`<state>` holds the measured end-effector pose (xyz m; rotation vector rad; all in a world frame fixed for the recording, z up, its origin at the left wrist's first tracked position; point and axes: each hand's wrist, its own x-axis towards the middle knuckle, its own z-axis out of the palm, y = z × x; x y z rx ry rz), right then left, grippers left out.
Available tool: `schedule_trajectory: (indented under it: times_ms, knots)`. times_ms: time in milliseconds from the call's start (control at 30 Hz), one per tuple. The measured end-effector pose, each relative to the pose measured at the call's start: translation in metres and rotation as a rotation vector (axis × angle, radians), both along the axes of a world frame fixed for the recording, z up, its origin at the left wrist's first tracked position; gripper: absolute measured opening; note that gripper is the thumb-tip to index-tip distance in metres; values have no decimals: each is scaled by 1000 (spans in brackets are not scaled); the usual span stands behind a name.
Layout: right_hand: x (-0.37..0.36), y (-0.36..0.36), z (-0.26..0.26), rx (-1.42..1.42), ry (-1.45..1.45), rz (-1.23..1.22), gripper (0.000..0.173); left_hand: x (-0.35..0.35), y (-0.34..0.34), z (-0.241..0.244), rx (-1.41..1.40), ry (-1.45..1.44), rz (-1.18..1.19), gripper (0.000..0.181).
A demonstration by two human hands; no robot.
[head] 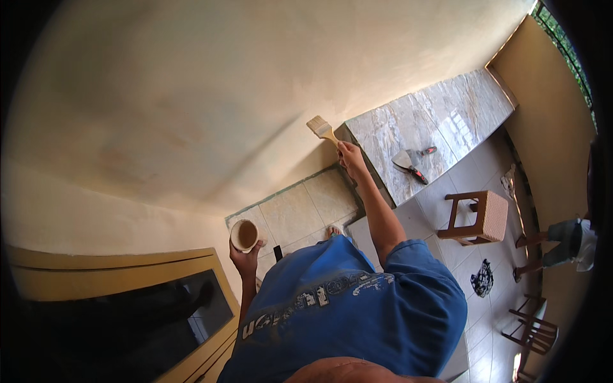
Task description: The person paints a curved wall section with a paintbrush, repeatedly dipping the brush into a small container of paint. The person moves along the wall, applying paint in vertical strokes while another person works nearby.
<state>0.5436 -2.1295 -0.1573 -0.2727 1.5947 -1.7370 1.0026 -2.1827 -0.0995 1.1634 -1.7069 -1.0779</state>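
Note:
My right hand grips the handle of a flat paintbrush, its pale bristles pointing up and left before the cream wall. I cannot tell whether the bristles touch the wall. Lower left, my left hand holds a small round cup from below and the side. Its inside looks brownish, and how full it is stays unclear. Beyond my right hand, two putty knives with black and red handles, one of them a wide-bladed putty knife, lie on a marble-patterned tiled ledge.
A yellow-framed door with a dark panel stands at lower left. Beige floor tiles meet the wall. To the right are a brown plastic stool, a crumpled patterned cloth, a wooden chair and another person.

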Motion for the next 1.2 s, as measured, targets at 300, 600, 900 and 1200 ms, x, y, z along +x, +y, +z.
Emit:
schedule_trajectory:
  times_ms: [300,600,900,1200]
  knots:
    - [-122,-38,-132,506,406,-179,34,-20,0,16,20,-82,-38,75]
    - [-147,-86,-163,553,158,-221,28,-31,28,30,16,-238,96,78]
    - [-169,-110,-136,427,177,-249,24,-61,45,40,24,-263,175,78]
    - [-156,-95,24,131,22,-165,22,-75,40,12,51,-184,108,77]
